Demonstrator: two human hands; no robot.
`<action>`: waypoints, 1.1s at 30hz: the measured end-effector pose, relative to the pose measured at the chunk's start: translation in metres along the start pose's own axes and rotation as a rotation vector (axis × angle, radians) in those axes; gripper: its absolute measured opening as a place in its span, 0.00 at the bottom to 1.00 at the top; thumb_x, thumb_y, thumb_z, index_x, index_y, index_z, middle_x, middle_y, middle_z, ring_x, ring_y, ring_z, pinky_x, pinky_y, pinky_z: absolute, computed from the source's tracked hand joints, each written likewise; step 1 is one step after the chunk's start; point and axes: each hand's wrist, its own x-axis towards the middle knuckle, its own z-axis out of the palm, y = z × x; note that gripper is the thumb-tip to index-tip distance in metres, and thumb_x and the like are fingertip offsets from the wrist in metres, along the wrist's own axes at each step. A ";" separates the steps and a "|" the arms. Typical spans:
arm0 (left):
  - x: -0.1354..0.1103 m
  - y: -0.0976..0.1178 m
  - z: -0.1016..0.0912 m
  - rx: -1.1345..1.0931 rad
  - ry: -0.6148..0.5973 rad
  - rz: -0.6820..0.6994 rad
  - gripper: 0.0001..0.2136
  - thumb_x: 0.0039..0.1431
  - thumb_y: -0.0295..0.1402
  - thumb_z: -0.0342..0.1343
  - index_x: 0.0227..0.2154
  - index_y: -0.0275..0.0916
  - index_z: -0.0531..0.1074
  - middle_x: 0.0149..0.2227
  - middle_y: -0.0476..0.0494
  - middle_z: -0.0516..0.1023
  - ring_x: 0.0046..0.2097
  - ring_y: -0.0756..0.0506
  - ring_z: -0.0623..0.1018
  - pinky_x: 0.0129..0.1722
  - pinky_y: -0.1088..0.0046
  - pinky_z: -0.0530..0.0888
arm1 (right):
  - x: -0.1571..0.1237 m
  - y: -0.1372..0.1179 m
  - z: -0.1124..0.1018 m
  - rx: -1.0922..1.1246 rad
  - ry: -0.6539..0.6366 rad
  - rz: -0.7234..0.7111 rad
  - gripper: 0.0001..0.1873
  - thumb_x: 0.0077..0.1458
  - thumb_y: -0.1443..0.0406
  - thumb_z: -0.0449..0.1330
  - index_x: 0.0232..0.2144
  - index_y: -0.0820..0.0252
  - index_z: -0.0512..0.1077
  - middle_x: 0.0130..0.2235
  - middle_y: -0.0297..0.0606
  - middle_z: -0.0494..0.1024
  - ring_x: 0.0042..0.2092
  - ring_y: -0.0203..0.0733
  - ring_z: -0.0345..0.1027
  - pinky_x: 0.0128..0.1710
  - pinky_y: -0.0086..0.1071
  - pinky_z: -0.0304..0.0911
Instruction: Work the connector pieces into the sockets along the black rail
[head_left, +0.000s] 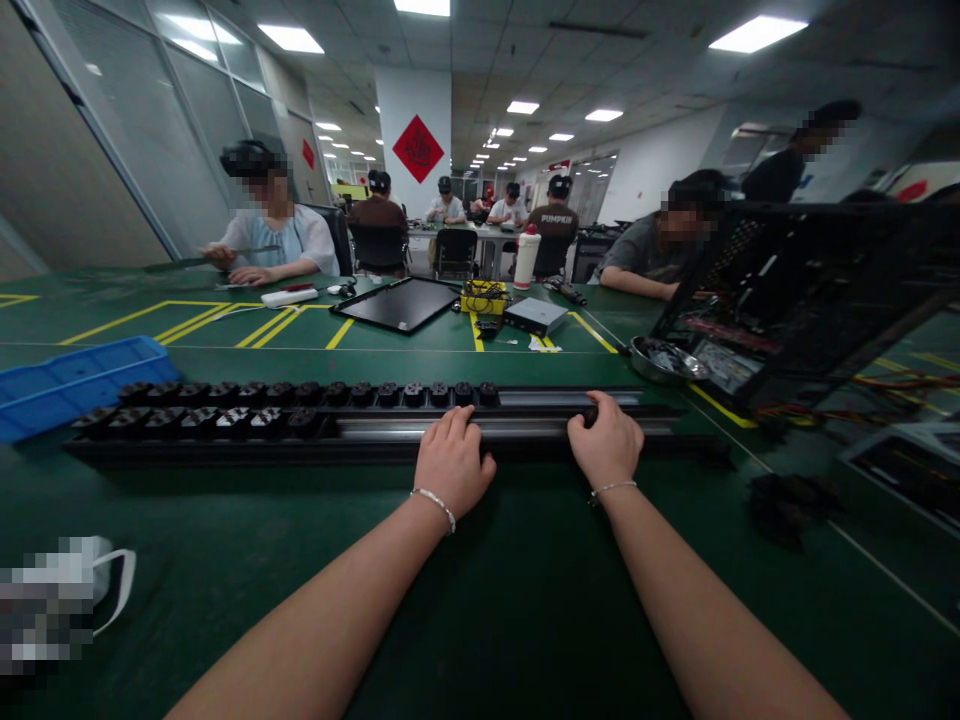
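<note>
A long black rail [555,430] with metal channels lies across the green table in front of me. Several small black parts [300,395] sit in two rows along its left half. My left hand [452,462] rests on the rail's near edge at the middle, fingers curled over it. My right hand [606,443] rests on the rail further right, fingers bent round a small dark part [592,409] at its fingertips.
A blue plastic tray [71,380] stands at the left. A black open computer case [810,290] and a metal bowl [664,360] are at the right. A black panel [397,303], a yellow box [484,296] and a grey box [534,315] lie further back. Other people sit at the table's far side.
</note>
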 end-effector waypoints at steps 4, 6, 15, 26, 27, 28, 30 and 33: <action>0.000 -0.001 0.002 0.007 -0.002 0.006 0.12 0.52 0.36 0.52 0.38 0.38 0.70 0.56 0.39 0.65 0.58 0.40 0.63 0.55 0.61 0.62 | -0.001 0.001 0.002 -0.010 0.029 -0.005 0.22 0.46 0.64 0.50 0.45 0.61 0.65 0.44 0.44 0.73 0.47 0.47 0.64 0.53 0.43 0.48; 0.000 -0.001 0.002 0.013 0.003 0.009 0.12 0.52 0.36 0.52 0.38 0.38 0.70 0.56 0.39 0.66 0.57 0.41 0.63 0.55 0.61 0.62 | -0.001 0.001 0.004 -0.024 0.058 0.007 0.22 0.45 0.64 0.50 0.45 0.61 0.65 0.45 0.45 0.73 0.48 0.48 0.63 0.54 0.45 0.45; 0.000 0.000 0.001 0.012 0.004 0.003 0.12 0.51 0.36 0.52 0.38 0.38 0.70 0.56 0.40 0.65 0.57 0.41 0.63 0.54 0.62 0.62 | -0.001 0.001 0.004 -0.004 0.041 0.053 0.23 0.45 0.64 0.50 0.46 0.59 0.64 0.45 0.42 0.73 0.48 0.47 0.63 0.57 0.49 0.39; 0.000 0.000 0.001 0.004 0.000 -0.003 0.11 0.51 0.36 0.53 0.37 0.39 0.71 0.56 0.40 0.66 0.58 0.40 0.63 0.54 0.61 0.62 | 0.002 0.003 0.002 -0.003 0.025 0.053 0.21 0.45 0.65 0.50 0.44 0.58 0.66 0.42 0.40 0.74 0.45 0.47 0.64 0.56 0.49 0.41; 0.000 0.000 0.001 0.007 0.002 -0.002 0.11 0.51 0.36 0.53 0.37 0.39 0.71 0.56 0.40 0.66 0.58 0.41 0.63 0.54 0.61 0.62 | 0.002 0.002 0.001 -0.010 0.021 0.052 0.20 0.45 0.65 0.50 0.43 0.58 0.67 0.40 0.40 0.75 0.45 0.47 0.65 0.56 0.50 0.40; 0.000 0.000 0.001 0.010 0.005 0.000 0.11 0.51 0.36 0.53 0.37 0.39 0.71 0.56 0.40 0.66 0.58 0.41 0.63 0.54 0.61 0.62 | 0.002 0.002 0.000 -0.016 0.017 0.050 0.19 0.45 0.64 0.50 0.42 0.58 0.67 0.39 0.40 0.75 0.45 0.47 0.65 0.57 0.50 0.40; -0.001 0.000 0.002 0.016 0.010 0.005 0.12 0.51 0.36 0.52 0.38 0.38 0.70 0.56 0.39 0.66 0.57 0.41 0.63 0.54 0.62 0.62 | 0.002 0.002 -0.001 -0.021 0.009 0.040 0.16 0.45 0.64 0.50 0.38 0.57 0.69 0.37 0.39 0.75 0.44 0.46 0.65 0.57 0.51 0.38; -0.001 0.000 0.002 0.019 0.015 0.010 0.12 0.51 0.36 0.52 0.38 0.38 0.70 0.56 0.39 0.66 0.57 0.41 0.63 0.54 0.62 0.62 | 0.002 0.004 -0.001 -0.016 0.018 0.016 0.13 0.45 0.64 0.49 0.34 0.57 0.69 0.37 0.38 0.75 0.44 0.45 0.65 0.58 0.51 0.36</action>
